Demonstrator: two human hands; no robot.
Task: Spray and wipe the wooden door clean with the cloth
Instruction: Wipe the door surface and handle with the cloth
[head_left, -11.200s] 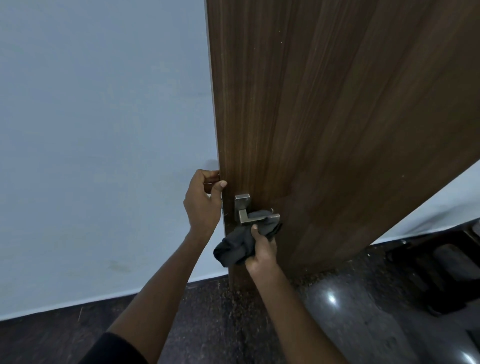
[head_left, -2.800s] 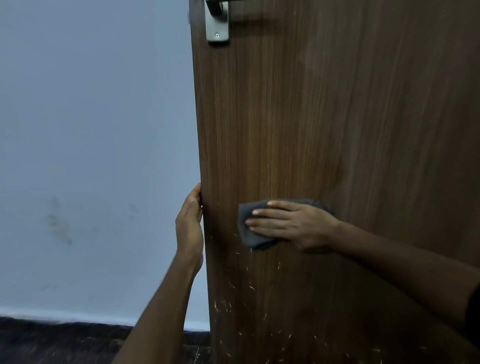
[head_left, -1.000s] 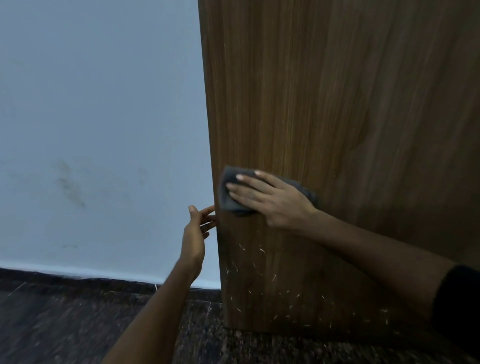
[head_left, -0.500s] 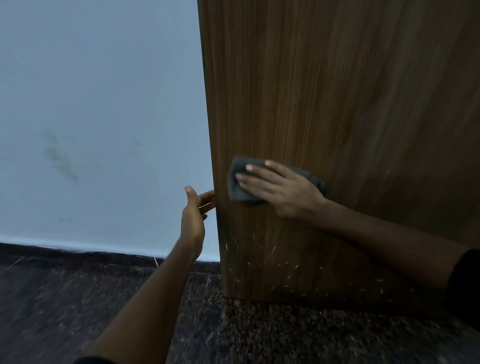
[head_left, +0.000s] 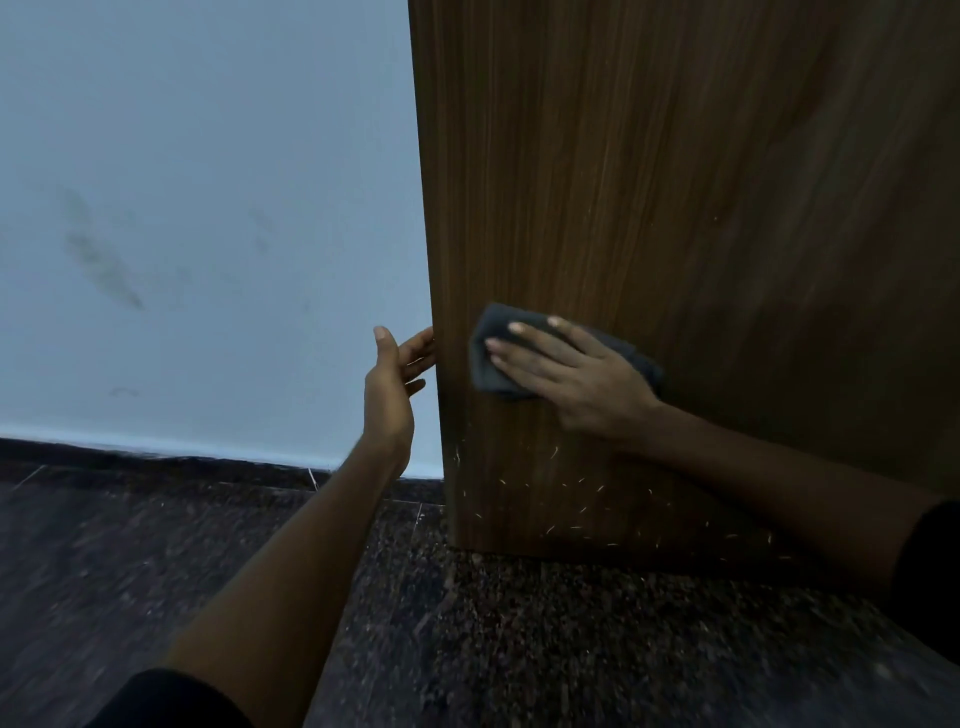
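We press our right hand (head_left: 576, 374), fingers extended flat, onto the grey cloth (head_left: 491, 364) against the lower wooden door (head_left: 675, 208) near its free edge, while our left hand (head_left: 389, 387), fingers loosely spread and grasping nothing, touches that edge.

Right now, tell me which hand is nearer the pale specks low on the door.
Right. The right hand presses the cloth flat on the door just above the specks. The left hand is at the door's edge, off to their side.
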